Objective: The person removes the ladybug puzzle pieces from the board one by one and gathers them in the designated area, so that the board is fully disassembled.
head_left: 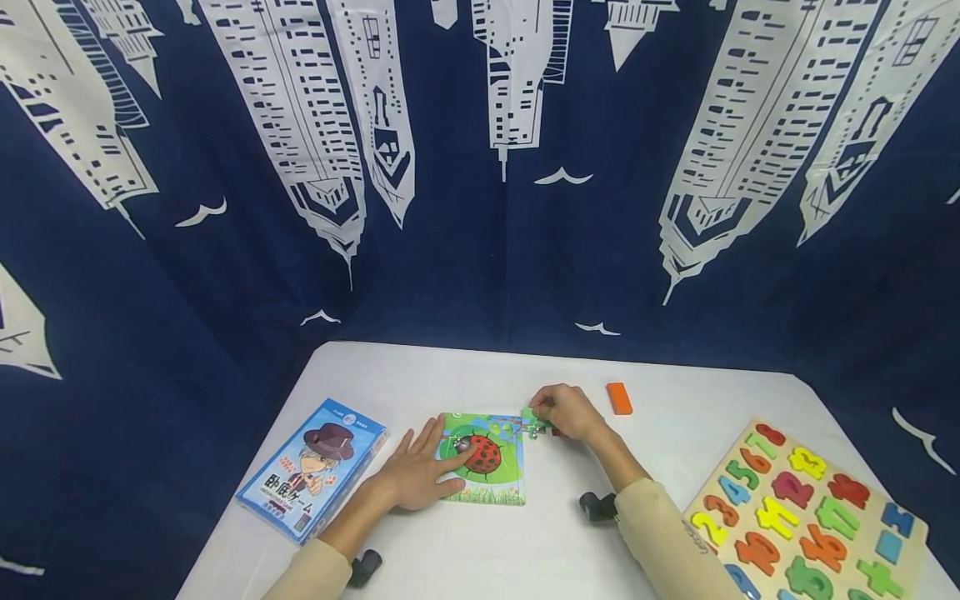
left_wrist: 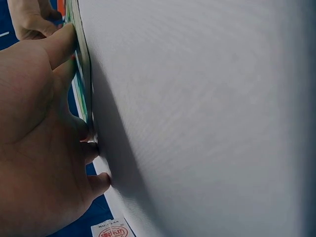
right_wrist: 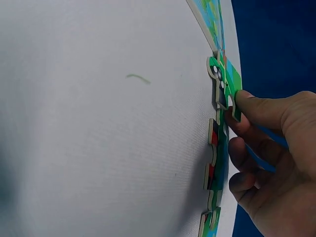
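Note:
A square ladybug picture puzzle (head_left: 491, 492) lies flat on the white table. My left hand (head_left: 415, 473) rests over its left side with the fingers spread, the thumb reaching across the picture. At the puzzle's upper right corner, my right hand (head_left: 572, 412) pinches a green jigsaw piece (head_left: 531, 422) between thumb and fingers. That piece appears tilted in the right wrist view, with the thumb on its printed face. Several loose jigsaw pieces (right_wrist: 217, 168) with red, blue and green edges lie below the right fingers, mostly hidden by that hand in the head view.
At the left stands a blue card game box (head_left: 318, 467). A wooden number board (head_left: 817, 517) with colourful numerals sits at the right. Beyond the right hand lies an orange block (head_left: 619, 398). A patterned dark blue curtain (head_left: 465, 275) hangs behind the table's far edge.

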`<state>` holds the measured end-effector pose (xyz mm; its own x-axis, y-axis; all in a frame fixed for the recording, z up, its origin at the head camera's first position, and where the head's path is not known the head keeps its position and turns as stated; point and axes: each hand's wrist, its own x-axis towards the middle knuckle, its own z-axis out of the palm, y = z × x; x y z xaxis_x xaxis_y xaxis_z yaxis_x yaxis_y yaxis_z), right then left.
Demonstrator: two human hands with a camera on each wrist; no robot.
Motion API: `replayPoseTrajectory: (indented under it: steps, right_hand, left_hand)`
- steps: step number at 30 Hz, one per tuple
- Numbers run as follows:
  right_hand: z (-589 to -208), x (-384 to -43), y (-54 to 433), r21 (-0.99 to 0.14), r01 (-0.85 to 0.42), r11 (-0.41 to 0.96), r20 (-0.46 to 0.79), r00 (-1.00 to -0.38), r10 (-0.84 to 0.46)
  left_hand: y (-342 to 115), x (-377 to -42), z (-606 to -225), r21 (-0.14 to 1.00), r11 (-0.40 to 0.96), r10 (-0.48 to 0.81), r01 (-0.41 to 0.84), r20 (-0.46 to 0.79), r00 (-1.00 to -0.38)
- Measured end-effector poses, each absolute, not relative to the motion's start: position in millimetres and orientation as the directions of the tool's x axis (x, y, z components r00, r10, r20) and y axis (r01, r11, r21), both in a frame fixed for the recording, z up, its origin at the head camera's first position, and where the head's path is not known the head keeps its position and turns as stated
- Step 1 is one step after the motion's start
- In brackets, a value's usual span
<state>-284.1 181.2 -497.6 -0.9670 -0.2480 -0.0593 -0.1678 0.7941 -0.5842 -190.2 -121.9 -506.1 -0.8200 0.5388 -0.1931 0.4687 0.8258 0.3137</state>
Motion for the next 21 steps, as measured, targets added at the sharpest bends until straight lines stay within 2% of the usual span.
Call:
replayPoseTrajectory:
  steps: [10, 21]
  right_hand:
    - [-500.0, -282.7, 178.6, -0.595, -0.153, 0.789, -0.07, -0.968, -0.241]
    - [-502.2, -283.8, 177.8, -0.553, -0.176, 0.814, -0.05, -0.969, -0.243]
  left_hand:
    - [-122.5, -190.9, -506.9, 0.308, 0.827, 0.539, 0.471, -0.194, -0.82]
    - [-121.7, -190.3, -504.9, 0.321, 0.821, 0.544, 0.472, -0.19, -0.817]
